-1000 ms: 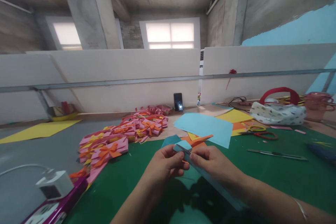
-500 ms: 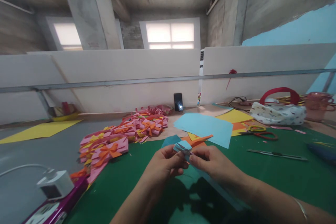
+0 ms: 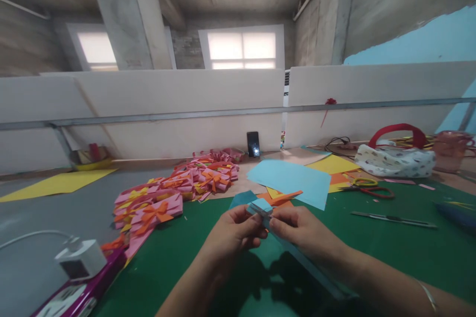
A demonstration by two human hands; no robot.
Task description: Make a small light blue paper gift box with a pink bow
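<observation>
Hardly anything has moved since a moment ago: both hands hold their spot at lower centre, and the folds between them look a little tighter. Left hand (image 3: 234,230) and right hand (image 3: 297,228) meet fingertip to fingertip, thumbs and forefingers closed on the pleated end of a blue paper strip (image 3: 261,206), lifted just above the green mat (image 3: 372,252). The strip's loose tail runs down under the right wrist toward the lower right. Just behind the fingers lie an orange scrap (image 3: 284,197) and a light blue sheet (image 3: 293,181). Left of centre, a heap of pink paper bows (image 3: 174,190). Further right, scissors (image 3: 368,188), then a patterned bag (image 3: 394,161). Against the far board, a phone (image 3: 253,144) stands upright.
</observation>
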